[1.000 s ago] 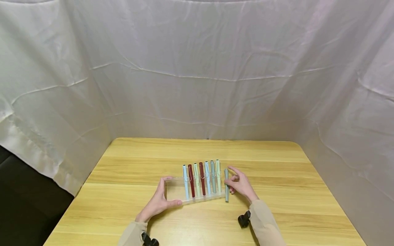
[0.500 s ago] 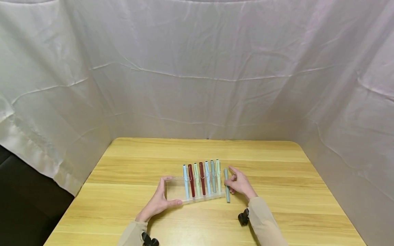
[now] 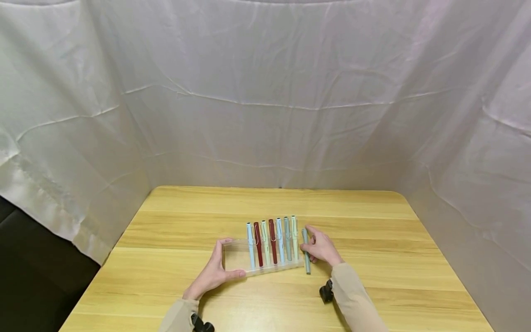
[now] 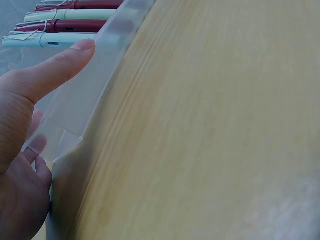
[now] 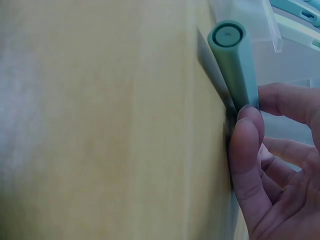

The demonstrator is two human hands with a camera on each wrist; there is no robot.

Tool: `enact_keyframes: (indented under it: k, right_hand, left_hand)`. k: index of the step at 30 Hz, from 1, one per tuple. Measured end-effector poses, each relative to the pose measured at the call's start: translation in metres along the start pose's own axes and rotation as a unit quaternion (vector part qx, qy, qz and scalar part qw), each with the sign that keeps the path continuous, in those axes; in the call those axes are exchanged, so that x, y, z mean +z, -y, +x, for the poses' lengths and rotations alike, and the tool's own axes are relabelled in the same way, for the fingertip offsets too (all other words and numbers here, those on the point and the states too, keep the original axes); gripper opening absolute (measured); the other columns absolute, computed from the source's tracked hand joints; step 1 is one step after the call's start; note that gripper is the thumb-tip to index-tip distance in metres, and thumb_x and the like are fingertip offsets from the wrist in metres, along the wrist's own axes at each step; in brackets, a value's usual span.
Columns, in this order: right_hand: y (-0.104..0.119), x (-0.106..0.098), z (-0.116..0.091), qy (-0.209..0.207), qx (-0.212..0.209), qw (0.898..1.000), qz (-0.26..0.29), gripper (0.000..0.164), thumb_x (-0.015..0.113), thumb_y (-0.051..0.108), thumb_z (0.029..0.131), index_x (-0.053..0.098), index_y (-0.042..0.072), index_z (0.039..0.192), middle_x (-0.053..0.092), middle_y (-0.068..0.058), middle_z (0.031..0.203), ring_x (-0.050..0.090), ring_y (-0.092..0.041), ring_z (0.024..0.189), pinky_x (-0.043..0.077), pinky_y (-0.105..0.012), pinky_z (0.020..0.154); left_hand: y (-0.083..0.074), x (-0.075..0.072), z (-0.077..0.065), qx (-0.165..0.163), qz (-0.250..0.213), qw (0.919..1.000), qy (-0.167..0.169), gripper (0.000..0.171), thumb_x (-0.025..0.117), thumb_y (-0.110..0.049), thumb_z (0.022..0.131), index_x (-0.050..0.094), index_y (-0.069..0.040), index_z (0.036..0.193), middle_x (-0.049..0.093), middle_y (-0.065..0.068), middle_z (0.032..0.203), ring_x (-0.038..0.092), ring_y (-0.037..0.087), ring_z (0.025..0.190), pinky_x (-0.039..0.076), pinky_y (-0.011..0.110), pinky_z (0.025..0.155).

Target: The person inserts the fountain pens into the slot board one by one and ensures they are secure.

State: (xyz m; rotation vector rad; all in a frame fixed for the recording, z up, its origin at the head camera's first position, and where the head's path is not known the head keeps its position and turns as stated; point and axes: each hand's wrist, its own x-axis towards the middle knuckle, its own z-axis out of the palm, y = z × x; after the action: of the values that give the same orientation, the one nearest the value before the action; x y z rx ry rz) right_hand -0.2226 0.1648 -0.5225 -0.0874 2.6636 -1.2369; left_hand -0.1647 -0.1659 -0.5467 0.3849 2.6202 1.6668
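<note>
My left hand [image 3: 210, 275] grips the left end of a clear plastic pen rack [image 3: 271, 269], thumb along the near edge and fingers at the far side. Several clipped pens lie side by side in it: light blue [image 3: 251, 251], dark red [image 3: 259, 249], pale green [image 3: 295, 240] and grey-green [image 3: 287, 240] among them. Just off the rack's right end, my right hand [image 3: 325, 249] pinches another grey-green pen [image 3: 308, 266] between thumb and fingers. In the right wrist view, this pen's round end [image 5: 228, 35] points toward the camera, close over the table.
The wood-grain table [image 3: 373, 221] has rounded far corners. Pale curtains [image 3: 265, 115] hang behind it and at both sides. A black surface [image 3: 33, 272] lies off the left edge. Both wrists carry small black cameras.
My right hand has shifted slightly left, and the pen in it has turned a little, its near end swinging right. The left hand, the rack and its pens stay in place.
</note>
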Motion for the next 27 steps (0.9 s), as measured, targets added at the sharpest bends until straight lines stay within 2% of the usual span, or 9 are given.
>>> enact_keyframes:
  k: [6, 12, 27]
  right_hand:
    - [-0.0017, -0.0008, 0.0002, -0.005, 0.004, 1.000, 0.018, 0.067, 0.066, 0.014, 0.077, 0.034, 0.013, 0.136, 0.054, -0.005, 0.070, 0.053, -0.016, 0.044, 0.049, -0.028, 0.041]
    - [-0.0014, -0.0019, -0.0011, -0.006, 0.003, 1.000, 0.031, 0.064, 0.068, 0.012, 0.075, 0.039, 0.013, 0.132, 0.054, -0.006, 0.069, 0.054, -0.017, 0.045, 0.049, -0.029, 0.042]
    - [-0.0038, -0.0001, -0.0015, -0.023, 0.014, 0.998, 0.049, 0.058, 0.068, 0.009, 0.072, 0.041, 0.013, 0.124, 0.053, -0.008, 0.075, 0.056, -0.017, 0.047, 0.051, -0.029, 0.043]
  left_hand:
    - [0.0024, -0.0005, 0.0002, 0.005, 0.002, 1.0000, -0.001, 0.094, 0.083, -0.039, 0.051, 0.029, -0.026, 0.127, 0.033, -0.002, 0.133, 0.029, 0.024, 0.129, 0.017, 0.060, 0.107]
    - [0.0021, -0.0004, 0.0000, 0.007, 0.003, 1.0000, -0.001, 0.094, 0.083, -0.039, 0.052, 0.029, -0.024, 0.128, 0.033, -0.001, 0.133, 0.029, 0.024, 0.129, 0.018, 0.059, 0.107]
    - [0.0031, 0.0002, 0.0009, 0.001, 0.001, 1.0000, 0.000, 0.093, 0.084, -0.037, 0.052, 0.030, -0.026, 0.127, 0.033, 0.000, 0.133, 0.030, 0.024, 0.129, 0.018, 0.057, 0.108]
